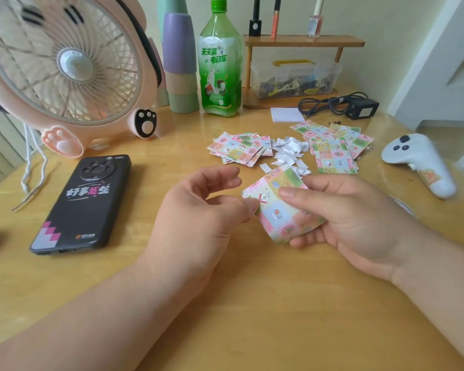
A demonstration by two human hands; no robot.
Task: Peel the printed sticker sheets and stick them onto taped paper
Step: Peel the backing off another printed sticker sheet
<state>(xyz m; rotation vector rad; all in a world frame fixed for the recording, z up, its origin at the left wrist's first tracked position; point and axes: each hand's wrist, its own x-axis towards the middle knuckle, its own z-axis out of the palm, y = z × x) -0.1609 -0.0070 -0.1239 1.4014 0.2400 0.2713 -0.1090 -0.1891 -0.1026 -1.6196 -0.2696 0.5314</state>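
A printed sticker sheet (275, 207) with pastel squares is held above the table between both hands. My right hand (340, 218) grips its right side, thumb on top and fingers underneath. My left hand (206, 207) pinches the sheet's left edge with thumb and forefinger, the other fingers loosely curled. Behind lie a left pile of sticker sheets (239, 148), a right pile of sticker sheets (335, 145), and a heap of white backing scraps (287, 153) between them. A small white paper pad (286, 114) lies further back.
A black phone (83, 202) lies at the left, a pink fan (65, 68) behind it. Stacked cups (179, 62), a green bottle (220, 60), a wooden shelf (303, 44) with a clear box, a black adapter (359, 107) and a white controller (418, 162) ring the wooden table (252, 303).
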